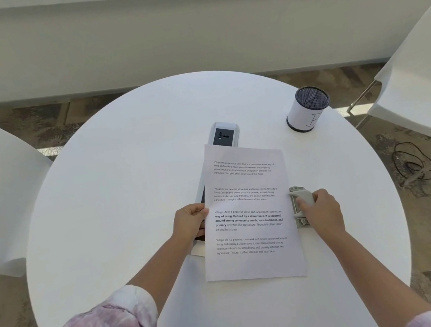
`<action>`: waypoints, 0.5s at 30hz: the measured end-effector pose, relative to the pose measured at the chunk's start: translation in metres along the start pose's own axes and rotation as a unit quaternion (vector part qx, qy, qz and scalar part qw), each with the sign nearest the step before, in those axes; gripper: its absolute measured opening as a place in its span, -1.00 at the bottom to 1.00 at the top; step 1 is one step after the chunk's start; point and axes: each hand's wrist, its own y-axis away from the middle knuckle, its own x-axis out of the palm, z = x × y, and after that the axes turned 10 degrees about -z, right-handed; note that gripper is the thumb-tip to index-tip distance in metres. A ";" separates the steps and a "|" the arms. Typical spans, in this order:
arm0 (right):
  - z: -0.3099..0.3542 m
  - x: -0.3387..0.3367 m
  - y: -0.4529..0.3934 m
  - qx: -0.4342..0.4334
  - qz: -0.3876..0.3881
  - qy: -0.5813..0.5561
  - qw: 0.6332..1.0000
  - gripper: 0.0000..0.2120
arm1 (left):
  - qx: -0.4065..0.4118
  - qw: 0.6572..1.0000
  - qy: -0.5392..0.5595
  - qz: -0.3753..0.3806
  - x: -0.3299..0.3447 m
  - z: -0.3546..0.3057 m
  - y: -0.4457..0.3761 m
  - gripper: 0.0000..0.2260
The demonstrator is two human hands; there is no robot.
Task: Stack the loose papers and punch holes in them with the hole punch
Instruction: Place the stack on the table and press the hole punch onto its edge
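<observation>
My left hand [191,222] pinches the left edge of the papers [247,214], which lie stacked on the round table [129,189], while my right hand [322,210] grips the hole punch [302,206] at their right edge. I should square the sheets, seat them fully in the slot, then press straight down.

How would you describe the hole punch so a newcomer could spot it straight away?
On the round white table, find the printed stack of papers near the front. The hole punch sits at its right edge, under the right hand. It is the only small grey metal tool there, unlike the mesh cup farther back.
</observation>
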 end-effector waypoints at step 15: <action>0.005 0.007 0.007 -0.036 -0.004 0.002 0.999 -0.71 | -0.024 1.000 0.001 0.014 0.005 0.009 -0.005 -0.90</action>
